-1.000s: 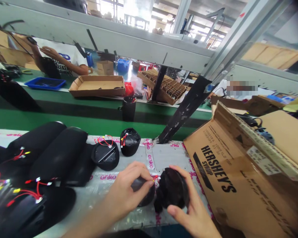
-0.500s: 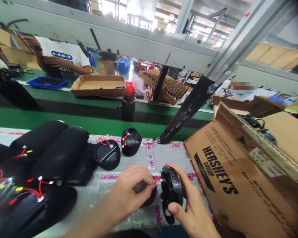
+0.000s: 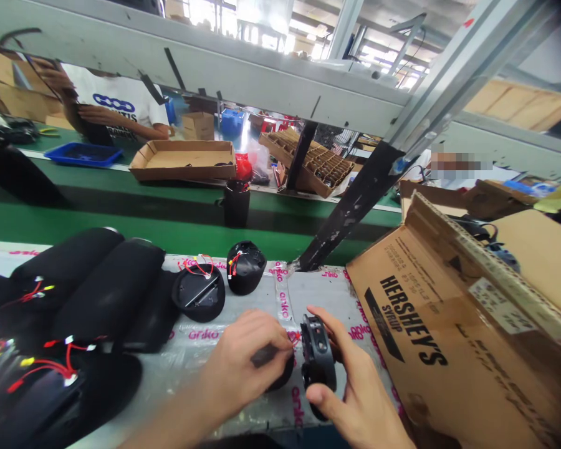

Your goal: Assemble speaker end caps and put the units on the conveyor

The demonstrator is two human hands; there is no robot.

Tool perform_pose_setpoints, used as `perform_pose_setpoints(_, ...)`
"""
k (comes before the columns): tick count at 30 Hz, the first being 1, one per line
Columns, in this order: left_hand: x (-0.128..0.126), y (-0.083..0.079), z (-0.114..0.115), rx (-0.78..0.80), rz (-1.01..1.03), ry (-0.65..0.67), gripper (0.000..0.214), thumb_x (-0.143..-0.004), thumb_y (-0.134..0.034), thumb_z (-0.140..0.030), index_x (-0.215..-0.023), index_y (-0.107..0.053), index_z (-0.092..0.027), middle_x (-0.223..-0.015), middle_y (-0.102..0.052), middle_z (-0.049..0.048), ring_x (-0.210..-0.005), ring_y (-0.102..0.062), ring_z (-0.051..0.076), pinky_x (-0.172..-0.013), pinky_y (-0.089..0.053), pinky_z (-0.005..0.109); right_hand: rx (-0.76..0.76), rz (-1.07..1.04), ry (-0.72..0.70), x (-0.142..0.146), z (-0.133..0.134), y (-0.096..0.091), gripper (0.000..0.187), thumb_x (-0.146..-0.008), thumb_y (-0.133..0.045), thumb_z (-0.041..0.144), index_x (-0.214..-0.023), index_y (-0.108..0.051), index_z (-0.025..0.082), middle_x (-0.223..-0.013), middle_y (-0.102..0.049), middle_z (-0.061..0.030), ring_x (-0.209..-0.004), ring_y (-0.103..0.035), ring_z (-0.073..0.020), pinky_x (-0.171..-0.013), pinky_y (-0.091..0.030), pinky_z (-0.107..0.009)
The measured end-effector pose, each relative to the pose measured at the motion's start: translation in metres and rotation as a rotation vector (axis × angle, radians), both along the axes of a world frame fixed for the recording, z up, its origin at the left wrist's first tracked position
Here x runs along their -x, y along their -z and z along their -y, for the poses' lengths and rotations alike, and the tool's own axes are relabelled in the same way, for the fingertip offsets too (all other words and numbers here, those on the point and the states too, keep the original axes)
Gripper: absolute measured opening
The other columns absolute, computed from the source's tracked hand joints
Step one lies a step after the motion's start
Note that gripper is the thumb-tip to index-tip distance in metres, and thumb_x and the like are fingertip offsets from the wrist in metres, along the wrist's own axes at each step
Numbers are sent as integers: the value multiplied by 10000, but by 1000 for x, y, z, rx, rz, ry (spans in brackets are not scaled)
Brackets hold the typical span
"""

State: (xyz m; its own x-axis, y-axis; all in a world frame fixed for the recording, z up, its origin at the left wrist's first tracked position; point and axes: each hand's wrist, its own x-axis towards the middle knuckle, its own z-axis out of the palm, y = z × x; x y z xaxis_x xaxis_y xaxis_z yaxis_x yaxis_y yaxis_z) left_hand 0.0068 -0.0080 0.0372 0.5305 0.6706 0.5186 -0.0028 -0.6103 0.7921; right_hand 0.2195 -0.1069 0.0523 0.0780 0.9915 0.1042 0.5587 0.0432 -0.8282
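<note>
My right hand [image 3: 358,383] grips a round black plastic part [image 3: 322,352] by its edge, thumb below and fingers round the far side. Small holes show along its rim. My left hand [image 3: 250,358] is closed in a pinch on a thin red wire [image 3: 293,337] beside that part; the wire's end is hidden by the fingers. Behind and below the left fingers is a black rounded housing [image 3: 284,374], mostly covered. Two similar black housings, one lying open side up [image 3: 200,290] and one tilted [image 3: 246,268], have red wires with small connectors.
Several black cylindrical bodies [image 3: 107,293] with red wires lie on the left. A Hershey's syrup carton [image 3: 402,318] stands at right. Beyond runs a green conveyor belt [image 3: 177,215] with a black cylinder [image 3: 237,206]. A co-worker [image 3: 116,106] is across it. A slanted black post [image 3: 350,209] rises ahead.
My right hand has turned the round black part slightly, so more of its outer rim faces me. The left hand keeps its pinch in nearly the same place.
</note>
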Motion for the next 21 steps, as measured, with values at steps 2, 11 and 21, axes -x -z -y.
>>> perform_pose_setpoints(2, 2, -1, -2, 20, -8, 27, 175, -957, -703, -57, -935, -694, -230, -921, -795, 19, -891, -738, 197, -859, -571, 330, 10, -42, -8, -4, -2, 4, 1047, -828, -610, 953, -1610, -555, 258, -1391, -735, -158, -1265, -713, -427, -969, -640, -461)
perform_pose_setpoints(11, 3, -1, -3, 193, -88, -19, 92, -971, -696, -139, -971, -698, -231, -930, -789, 1, -874, -752, 184, -816, -571, 292, 162, -135, -175, -13, -4, 0, 1108, -760, -769, 889, -1669, -487, 321, -1497, -689, -158, -1343, -673, -456, -1109, -569, -590)
perform_pose_setpoints(21, 18, 2, 1, 214, -114, -26, 145, -966, -692, -128, -1018, -737, -256, -1282, -756, 57, -1217, -729, 237, -1072, -552, 359, 142, -65, -131, -4, -10, -3, 1027, -726, -918, 726, -1568, -600, 233, -890, -777, -60, -771, -745, -296, -729, -648, -431)
